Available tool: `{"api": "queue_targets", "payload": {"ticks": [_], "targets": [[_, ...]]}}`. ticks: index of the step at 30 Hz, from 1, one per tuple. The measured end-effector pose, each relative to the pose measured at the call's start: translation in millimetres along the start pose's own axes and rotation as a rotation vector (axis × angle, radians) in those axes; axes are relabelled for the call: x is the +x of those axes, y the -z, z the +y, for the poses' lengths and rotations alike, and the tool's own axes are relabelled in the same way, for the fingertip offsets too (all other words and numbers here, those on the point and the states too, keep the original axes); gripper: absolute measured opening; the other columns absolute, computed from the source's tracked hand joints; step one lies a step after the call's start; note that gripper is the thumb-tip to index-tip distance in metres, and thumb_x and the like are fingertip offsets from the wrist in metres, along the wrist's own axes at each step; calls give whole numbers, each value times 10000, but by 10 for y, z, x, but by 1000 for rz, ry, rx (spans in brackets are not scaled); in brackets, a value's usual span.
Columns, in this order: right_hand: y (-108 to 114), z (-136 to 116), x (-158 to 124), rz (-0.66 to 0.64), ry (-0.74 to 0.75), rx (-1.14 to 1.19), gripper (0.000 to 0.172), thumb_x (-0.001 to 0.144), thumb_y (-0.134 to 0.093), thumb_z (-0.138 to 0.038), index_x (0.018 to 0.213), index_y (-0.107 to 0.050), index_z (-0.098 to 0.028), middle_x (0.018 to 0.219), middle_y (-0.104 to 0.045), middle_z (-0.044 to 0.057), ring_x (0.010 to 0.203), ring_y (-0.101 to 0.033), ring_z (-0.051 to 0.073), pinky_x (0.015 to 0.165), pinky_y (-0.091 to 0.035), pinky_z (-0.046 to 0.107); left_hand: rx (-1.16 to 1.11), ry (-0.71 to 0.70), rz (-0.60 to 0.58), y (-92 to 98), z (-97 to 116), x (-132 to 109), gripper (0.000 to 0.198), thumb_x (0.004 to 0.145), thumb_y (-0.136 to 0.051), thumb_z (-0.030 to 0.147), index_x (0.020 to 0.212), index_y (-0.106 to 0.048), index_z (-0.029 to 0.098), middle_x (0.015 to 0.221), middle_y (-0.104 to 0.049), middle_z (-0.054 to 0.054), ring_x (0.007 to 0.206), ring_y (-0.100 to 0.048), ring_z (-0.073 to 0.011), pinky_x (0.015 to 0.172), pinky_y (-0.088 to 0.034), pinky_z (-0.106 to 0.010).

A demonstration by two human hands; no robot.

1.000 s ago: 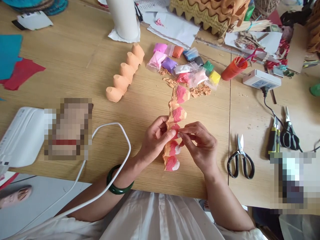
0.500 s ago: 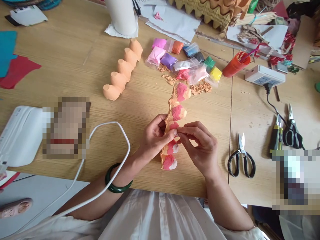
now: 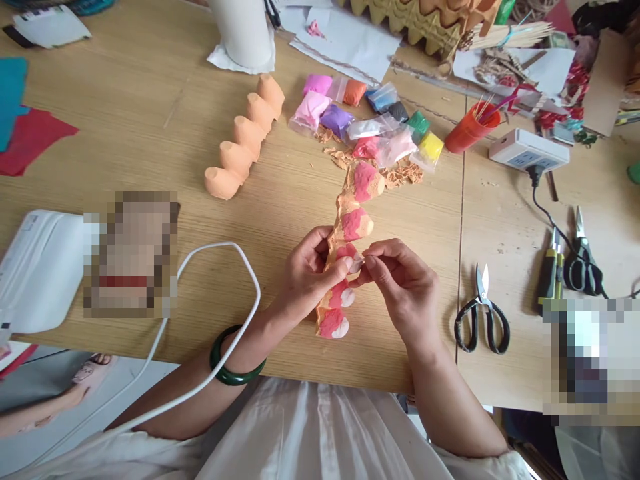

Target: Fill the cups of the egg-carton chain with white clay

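Observation:
My left hand is closed around the middle of an orange egg-carton strip, its thumb lying across the front. Red modelling clay covers part of each cup. Whitish clay caps the two cups nearest me, while the two far tips show bare carton. At the middle cup, my right hand pinches the edge of a small piece of whitish clay between thumb and forefinger. The piece touches the cup's tip.
A plain orange egg-carton strip lies to the left. Bags of coloured clay and carton scraps lie beyond my hands. Scissors, a power strip and a red cup stand right. A white cable loops over my left forearm.
My right fingertips have drawn slightly away from my left thumb, and the whitish clay at the middle cup now shows. The strip's near end has shifted a little left. A person's foot has moved at lower left.

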State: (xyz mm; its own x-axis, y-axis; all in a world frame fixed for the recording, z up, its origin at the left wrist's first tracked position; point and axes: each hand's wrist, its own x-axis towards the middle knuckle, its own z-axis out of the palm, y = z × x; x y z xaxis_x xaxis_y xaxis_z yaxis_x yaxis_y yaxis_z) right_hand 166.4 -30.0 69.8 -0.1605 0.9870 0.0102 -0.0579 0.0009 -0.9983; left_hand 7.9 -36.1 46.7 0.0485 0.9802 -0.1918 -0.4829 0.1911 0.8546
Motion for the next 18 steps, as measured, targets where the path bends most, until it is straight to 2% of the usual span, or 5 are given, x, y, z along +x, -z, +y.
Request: {"api": "queue_targets", "payload": {"ticks": [3,8,11,13,18], "targets": [[19,-9,8,-45,0,14,70,984,-801,-267,1034,-772,-227,1016,-688,24,851,-763,143,731,-733,283,22,-49,27,4,-8,11,367,837,-917,393,1016,-657,206,783,-687,32,585,-614,-86,511,-539,-200],[31,18,-11,-54,71,-132,59,987,-786,-237,1045,-786,-246,1091,-675,43,898,-747,156,755,-746,306,112,-102,26,-7,8,15,385,851,-894,480,998,-653,219,770,-664,37,558,-587,-86,509,-520,-217],[47,10,-7,-63,69,-125,25,979,-797,-245,999,-781,-240,1071,-671,40,900,-741,157,764,-746,308,225,-147,10,0,45,-1,373,858,-887,462,994,-644,214,773,-656,32,605,-595,-92,527,-508,-201],[60,-8,2,-73,43,-89,71,966,-819,-276,970,-766,-229,1037,-672,32,873,-738,152,755,-743,303,276,-167,0,10,59,-12,372,833,-911,406,1001,-643,209,770,-653,33,631,-594,-93,544,-501,-189],[55,-46,5,-20,-23,-58,195,987,-806,-361,925,-706,-205,850,-692,8,707,-733,127,668,-704,266,208,-135,-42,7,54,-21,433,769,-968,351,1032,-655,206,781,-696,19,650,-640,-114,574,-540,-201]]}}
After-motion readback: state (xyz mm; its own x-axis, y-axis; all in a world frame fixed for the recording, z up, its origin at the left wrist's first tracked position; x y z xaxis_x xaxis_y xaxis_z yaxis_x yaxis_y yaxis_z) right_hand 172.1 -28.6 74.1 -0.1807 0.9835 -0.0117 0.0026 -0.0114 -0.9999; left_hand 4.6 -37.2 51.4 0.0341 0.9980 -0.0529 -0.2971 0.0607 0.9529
